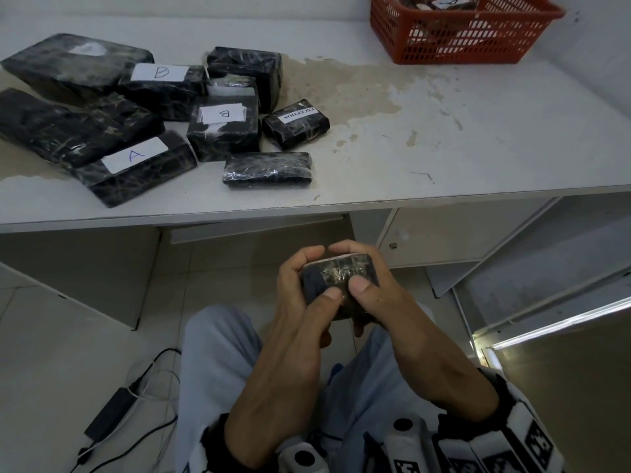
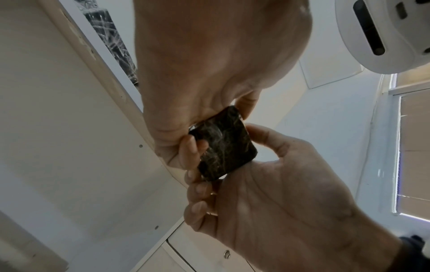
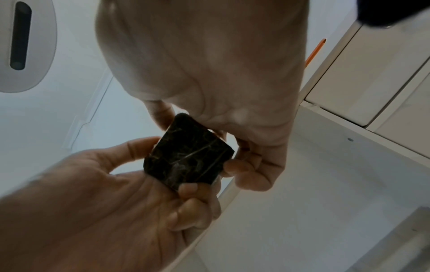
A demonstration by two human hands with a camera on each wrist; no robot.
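A small black packet wrapped in clear film [image 1: 336,278] is held below the desk edge, over my lap. My left hand [image 1: 317,274] grips its left side, thumb on the near face and fingers curled over the far edge. My right hand [image 1: 355,268] grips the right side the same way. From below, the left wrist view shows the packet [image 2: 225,143] pinched between my left hand [image 2: 209,119] above and my right hand [image 2: 225,162] below. In the right wrist view the packet [image 3: 188,152] sits between both hands. No label shows on it.
On the white desk [image 1: 444,131] lie several black wrapped parcels, one marked A [image 1: 136,155], two marked B [image 1: 160,73], and a small one marked EXCEPTION [image 1: 297,122]. A red basket [image 1: 461,32] holding parcels stands at the back right. A power adapter with cables [image 1: 109,414] lies on the floor.
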